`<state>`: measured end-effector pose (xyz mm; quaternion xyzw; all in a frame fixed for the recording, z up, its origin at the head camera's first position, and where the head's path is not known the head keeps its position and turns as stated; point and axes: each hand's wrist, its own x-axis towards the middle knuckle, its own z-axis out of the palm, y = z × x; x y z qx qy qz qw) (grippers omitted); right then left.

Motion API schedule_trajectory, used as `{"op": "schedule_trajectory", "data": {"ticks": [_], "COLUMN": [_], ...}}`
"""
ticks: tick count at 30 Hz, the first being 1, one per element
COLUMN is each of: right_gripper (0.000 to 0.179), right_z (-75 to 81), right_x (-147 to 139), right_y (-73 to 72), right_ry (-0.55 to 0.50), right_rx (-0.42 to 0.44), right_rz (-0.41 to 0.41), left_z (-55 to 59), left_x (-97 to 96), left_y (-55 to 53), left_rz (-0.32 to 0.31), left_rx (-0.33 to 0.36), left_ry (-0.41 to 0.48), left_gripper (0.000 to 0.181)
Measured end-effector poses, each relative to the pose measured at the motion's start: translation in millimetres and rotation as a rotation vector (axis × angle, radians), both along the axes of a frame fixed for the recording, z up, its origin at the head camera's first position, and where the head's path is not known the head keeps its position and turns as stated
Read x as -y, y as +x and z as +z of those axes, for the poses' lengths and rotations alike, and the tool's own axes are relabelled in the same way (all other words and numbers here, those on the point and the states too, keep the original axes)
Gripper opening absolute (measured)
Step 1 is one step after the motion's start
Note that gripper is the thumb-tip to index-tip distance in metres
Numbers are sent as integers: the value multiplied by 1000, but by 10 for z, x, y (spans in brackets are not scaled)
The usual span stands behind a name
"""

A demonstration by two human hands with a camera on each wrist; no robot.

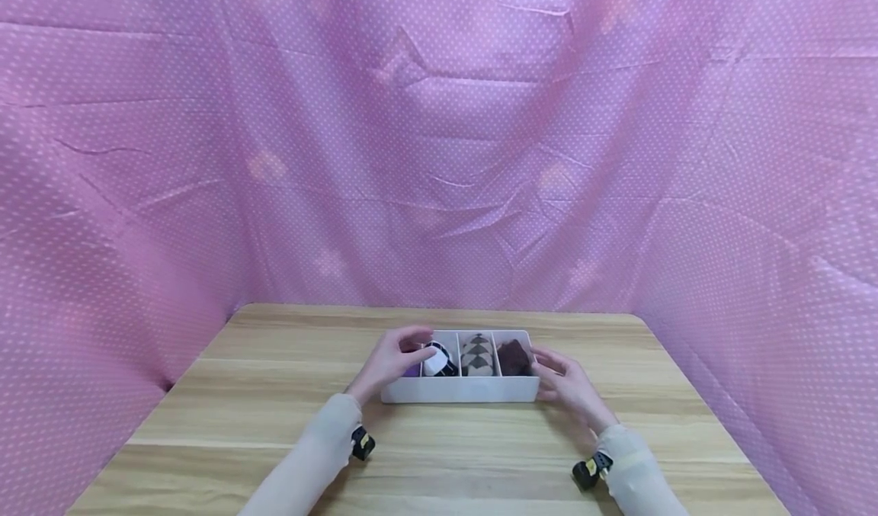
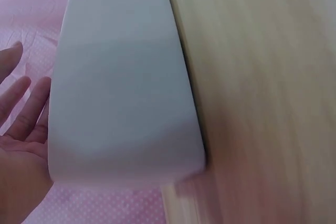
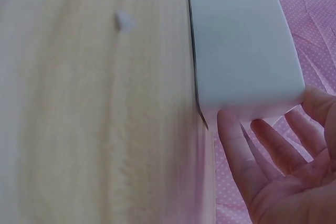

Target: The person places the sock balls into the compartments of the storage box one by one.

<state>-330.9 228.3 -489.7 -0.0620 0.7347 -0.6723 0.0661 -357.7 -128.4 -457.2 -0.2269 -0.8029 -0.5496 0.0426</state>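
A white divided box [image 1: 459, 391] sits on the table, with cloth bundles that look like rolled socks in its compartments. From left to right come a purple bundle [image 1: 412, 372], partly hidden, a black-and-white bundle [image 1: 436, 362], a beige-and-brown diamond-patterned bundle [image 1: 477, 356] and a dark brown bundle [image 1: 514, 359]. My left hand [image 1: 387, 360] reaches over the box's left end, its fingers above the purple and black-and-white bundles; the left wrist view shows these fingers apart and nothing gripped. Against the right end wall rest the extended fingers of my right hand [image 3: 286, 174].
The box stands toward the far part of the wooden table [image 1: 466, 463]. Pink dotted cloth [image 1: 439, 158] hangs behind and on both sides. A small whitish speck [image 3: 124, 20] shows on the wood in the right wrist view.
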Motion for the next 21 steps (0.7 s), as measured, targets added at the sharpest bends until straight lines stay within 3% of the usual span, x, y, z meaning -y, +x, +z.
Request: {"op": "schedule_trajectory", "data": {"ticks": [9,14,18,21], "right_gripper": [53,50,47,48], "right_z": [23,54,93,142], "right_x": [46,45,15,-22], "right_y": [16,39,66,86], "right_ry": [107,246,451,605], "right_rx": [-92,-188,-298,-374], "right_rz": [-32,-31,-43,-60], "left_z": [-5,-22,-50,-58], "left_x": [313,471,561,616], "left_y": [120,201,227,229], "left_rz": [31,132,198,205], "left_rx": [79,134,80,41], "left_ry": [18,7,-100,-212], "left_gripper": [51,60,66,73]}}
